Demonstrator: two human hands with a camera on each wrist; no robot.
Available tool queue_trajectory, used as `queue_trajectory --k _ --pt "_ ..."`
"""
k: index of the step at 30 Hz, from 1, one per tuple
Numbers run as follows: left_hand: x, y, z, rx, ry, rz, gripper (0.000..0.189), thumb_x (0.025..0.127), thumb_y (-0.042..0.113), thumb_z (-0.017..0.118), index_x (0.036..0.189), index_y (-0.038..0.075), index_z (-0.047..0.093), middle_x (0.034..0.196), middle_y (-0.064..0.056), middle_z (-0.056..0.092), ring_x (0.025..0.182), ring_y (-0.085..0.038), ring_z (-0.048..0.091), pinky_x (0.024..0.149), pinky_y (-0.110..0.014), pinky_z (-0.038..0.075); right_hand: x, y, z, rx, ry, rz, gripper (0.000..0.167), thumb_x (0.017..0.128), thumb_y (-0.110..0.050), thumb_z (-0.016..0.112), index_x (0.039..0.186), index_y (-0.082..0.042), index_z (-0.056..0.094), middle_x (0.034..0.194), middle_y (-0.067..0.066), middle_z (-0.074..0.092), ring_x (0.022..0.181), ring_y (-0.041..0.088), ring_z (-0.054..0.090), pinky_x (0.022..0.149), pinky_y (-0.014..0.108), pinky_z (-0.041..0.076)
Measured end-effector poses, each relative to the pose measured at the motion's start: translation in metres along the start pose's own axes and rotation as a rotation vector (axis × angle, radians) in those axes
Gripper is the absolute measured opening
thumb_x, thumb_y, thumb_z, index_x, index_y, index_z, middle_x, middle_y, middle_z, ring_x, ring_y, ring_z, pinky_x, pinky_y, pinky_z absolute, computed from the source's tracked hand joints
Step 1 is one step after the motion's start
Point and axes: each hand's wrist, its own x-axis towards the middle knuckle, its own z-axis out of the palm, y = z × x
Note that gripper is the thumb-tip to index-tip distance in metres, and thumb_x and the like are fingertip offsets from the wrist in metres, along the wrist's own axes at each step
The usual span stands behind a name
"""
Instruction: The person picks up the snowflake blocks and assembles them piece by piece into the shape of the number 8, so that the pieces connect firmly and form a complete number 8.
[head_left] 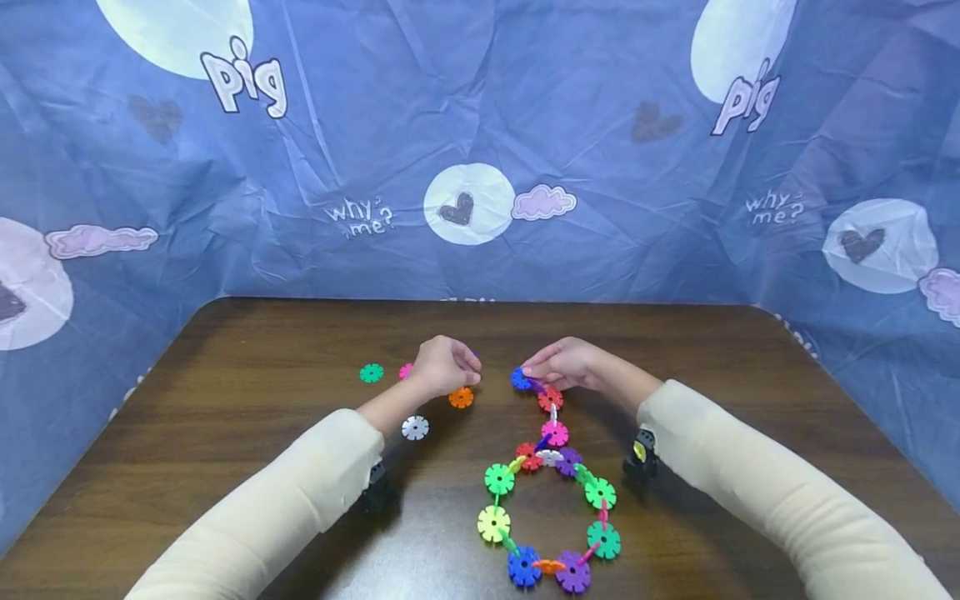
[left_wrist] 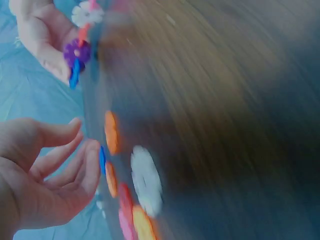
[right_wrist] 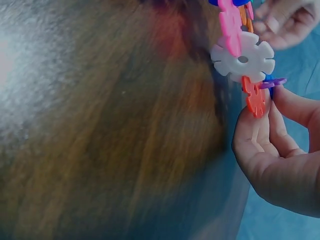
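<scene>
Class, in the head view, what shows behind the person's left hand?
Part of a pink disc and a blue sliver show past the left hand; whatever else it covers cannot be seen.

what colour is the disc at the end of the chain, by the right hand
The end disc is blue; the head view shows it best.

I see a narrow lane of tabletop (head_left: 498, 408) between the left hand (head_left: 444, 367) and the right hand (head_left: 572, 364). From the right hand, the chain (head_left: 555, 427) blocks crossing down to the ring (head_left: 493, 533). Green disc (head_left: 371, 368), orange disc (head_left: 459, 403) and white disc (head_left: 416, 421) obstruct around the left hand; cloth (head_left: 615, 267) closes the back.
</scene>
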Motion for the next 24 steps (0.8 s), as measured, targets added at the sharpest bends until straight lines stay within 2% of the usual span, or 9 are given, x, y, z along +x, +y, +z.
queue_trajectory --k 2,4,7,10,15,19,24 --pt "-0.005 -0.006 -0.004 0.175 0.003 0.094 0.014 0.076 0.012 0.08 0.085 0.004 0.074 0.084 -0.01 0.076 0.075 -0.016 0.069 0.069 -0.023 0.052 0.0 0.003 -0.002 0.016 -0.01 0.01 0.037 0.094 -0.014 0.06 0.126 0.005 0.057 0.072 -0.013 0.068 0.07 0.001 0.062 0.068 0.02 0.052" --pt "-0.009 -0.011 -0.006 0.261 -0.019 0.157 0.018 0.074 0.013 0.082 0.086 0.002 0.074 0.084 -0.01 0.075 0.078 -0.018 0.069 0.074 -0.026 0.055 -0.001 0.006 -0.004 0.021 -0.02 0.011 0.037 0.095 -0.014 0.06 0.126 0.005 0.057 0.072 -0.013 0.068 0.071 0.001 0.063 0.07 0.021 0.053" --pt "-0.012 -0.015 -0.004 0.317 -0.038 0.198 0.022 0.073 0.013 0.084 0.087 0.001 0.073 0.085 -0.011 0.074 0.08 -0.019 0.067 0.075 -0.029 0.057 -0.001 0.008 -0.005 0.019 -0.021 0.013 0.037 0.095 -0.015 0.06 0.126 0.005 0.057 0.074 -0.013 0.068 0.073 0.002 0.064 0.072 0.022 0.054" --pt "-0.012 -0.014 -0.003 0.323 -0.029 0.192 0.023 0.071 0.013 0.085 0.084 0.001 0.071 0.082 -0.009 0.072 0.077 -0.018 0.063 0.072 -0.028 0.056 -0.002 0.008 -0.006 0.011 -0.007 0.02 0.038 0.095 -0.017 0.061 0.125 0.005 0.058 0.075 -0.012 0.069 0.075 0.004 0.064 0.074 0.023 0.054" --pt "-0.007 -0.009 -0.001 0.243 0.01 0.174 0.026 0.066 0.009 0.088 0.076 0.003 0.064 0.074 -0.009 0.068 0.068 -0.014 0.058 0.06 -0.021 0.049 -0.003 0.007 -0.006 0.011 0.008 0.036 0.038 0.095 -0.017 0.061 0.125 0.004 0.058 0.075 -0.012 0.069 0.075 0.004 0.065 0.074 0.023 0.054" --pt "0.0 -0.006 0.004 0.084 0.005 0.158 0.019 0.069 0.002 0.084 0.081 0.0 0.069 0.075 -0.011 0.072 0.063 -0.011 0.065 0.056 -0.017 0.052 -0.004 0.006 -0.005 0.007 0.002 0.037 0.038 0.094 -0.016 0.061 0.126 0.004 0.058 0.077 -0.012 0.069 0.076 0.003 0.064 0.075 0.023 0.053" --pt "0.006 -0.002 0.013 -0.015 0.013 0.156 0.013 0.074 0.004 0.081 0.085 0.0 0.074 0.079 -0.013 0.075 0.061 -0.01 0.067 0.055 -0.018 0.054 -0.004 0.004 -0.003 -0.001 0.017 0.045 0.037 0.092 -0.018 0.064 0.123 0.002 0.062 0.081 -0.01 0.07 0.079 0.004 0.064 0.078 0.024 0.054"
